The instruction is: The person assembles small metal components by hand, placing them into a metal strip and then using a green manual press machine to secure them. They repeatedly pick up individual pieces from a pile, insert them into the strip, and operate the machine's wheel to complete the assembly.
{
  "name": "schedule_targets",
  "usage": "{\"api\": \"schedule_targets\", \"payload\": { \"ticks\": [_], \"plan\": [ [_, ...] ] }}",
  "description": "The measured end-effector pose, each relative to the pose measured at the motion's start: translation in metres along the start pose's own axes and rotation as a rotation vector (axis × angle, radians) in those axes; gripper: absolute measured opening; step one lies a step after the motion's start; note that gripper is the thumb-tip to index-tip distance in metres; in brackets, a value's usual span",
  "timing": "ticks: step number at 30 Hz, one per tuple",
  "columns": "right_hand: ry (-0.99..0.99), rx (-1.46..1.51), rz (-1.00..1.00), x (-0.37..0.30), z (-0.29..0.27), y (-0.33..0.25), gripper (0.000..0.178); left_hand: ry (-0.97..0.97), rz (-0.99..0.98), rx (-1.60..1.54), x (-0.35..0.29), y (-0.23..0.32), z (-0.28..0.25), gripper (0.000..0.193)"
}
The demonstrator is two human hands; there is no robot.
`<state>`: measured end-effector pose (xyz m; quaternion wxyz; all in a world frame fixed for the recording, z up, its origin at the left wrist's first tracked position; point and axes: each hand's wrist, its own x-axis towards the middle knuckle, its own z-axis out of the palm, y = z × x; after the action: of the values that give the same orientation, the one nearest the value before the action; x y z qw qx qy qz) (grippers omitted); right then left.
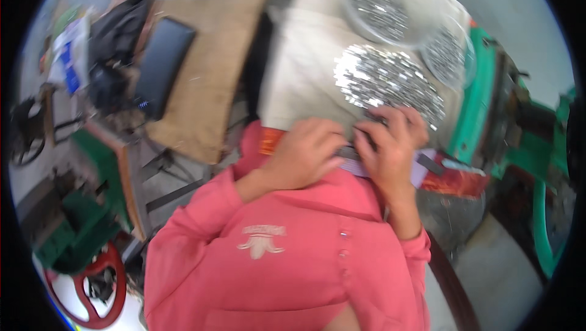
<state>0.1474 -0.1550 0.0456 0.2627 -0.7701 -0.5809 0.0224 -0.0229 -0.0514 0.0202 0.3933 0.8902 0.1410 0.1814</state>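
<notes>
A heap of small shiny metal pieces (387,80) is spread on the pale-covered table (305,80) in front of me. At the table's near edge, my left hand (307,152) is closed, its fingers curled over toward the middle. Just right of it, my right hand (394,141) is closed too, fingers bent beside the near end of the heap. Something dark and narrow shows between the two hands, too blurred to name. Whatever the fingers hold is hidden or too small to make out.
Behind the heap stand a clear bowl (421,10) of metal pieces and a smaller one (470,65). Green machinery (473,96) borders the table on the right. Leftward, a wooden table (210,80) bears a dark flat case (163,65). A red handwheel (116,288) is at lower left.
</notes>
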Motion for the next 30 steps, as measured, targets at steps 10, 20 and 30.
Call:
{"api": "schedule_targets", "payload": {
  "ticks": [10,20,30],
  "plan": [
    [-0.06,-0.029,-0.044,-0.033,-0.007,-0.018,0.02,-0.011,0.069,0.045,0.003,0.0,0.004,0.029],
    [0.092,-0.08,0.096,-0.011,-0.027,0.011,0.02,-0.019,0.009,0.044,0.003,-0.001,-0.013,0.028],
    [0.017,-0.161,0.072,-0.013,-0.015,0.011,0.012,0.002,0.03,0.057,0.008,0.001,-0.009,0.019]
  ]
}}
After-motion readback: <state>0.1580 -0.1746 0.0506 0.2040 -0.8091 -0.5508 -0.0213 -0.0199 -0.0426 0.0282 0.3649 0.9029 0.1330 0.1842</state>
